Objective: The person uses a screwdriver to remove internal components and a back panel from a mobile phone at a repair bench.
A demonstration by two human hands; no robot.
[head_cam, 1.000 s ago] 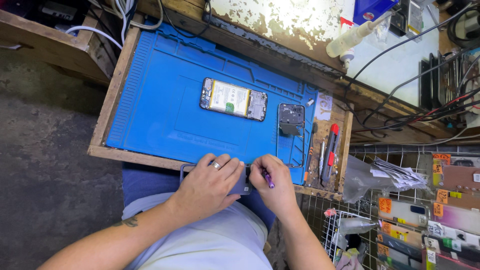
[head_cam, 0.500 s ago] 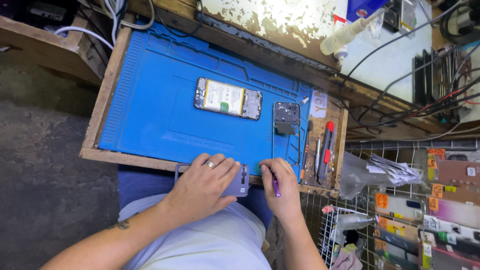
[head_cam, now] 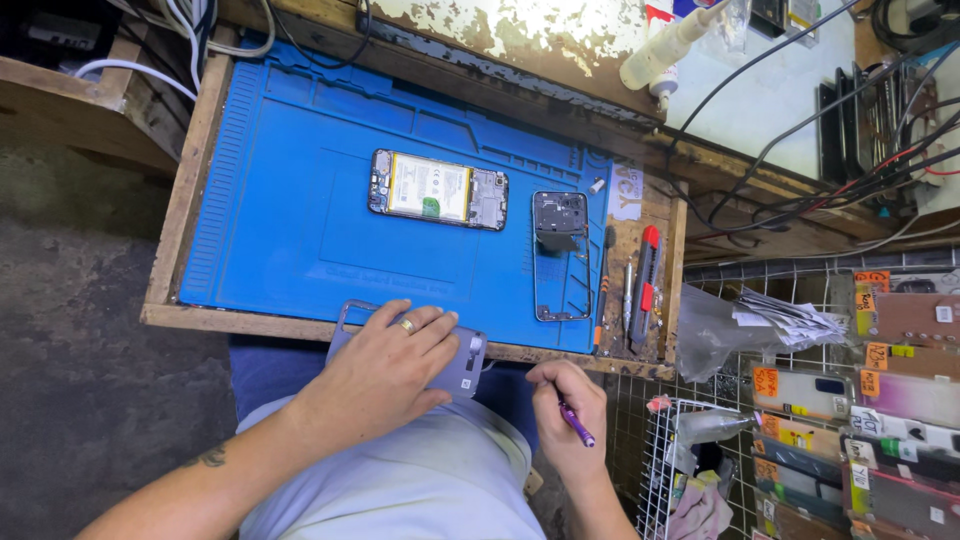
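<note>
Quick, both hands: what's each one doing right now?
Left hand: pressed flat over the grey phone back cover.
Right hand: closed around a purple tool.

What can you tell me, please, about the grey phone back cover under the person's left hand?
The grey plastic phone back cover is a thin, flat rectangular shell with rounded corners and a small camera cut-out near its right end. It lies lengthwise across the front wooden edge of the workbench tray, overlapping the blue silicone work mat. The left hand presses flat on it, hiding most of its surface.
</note>
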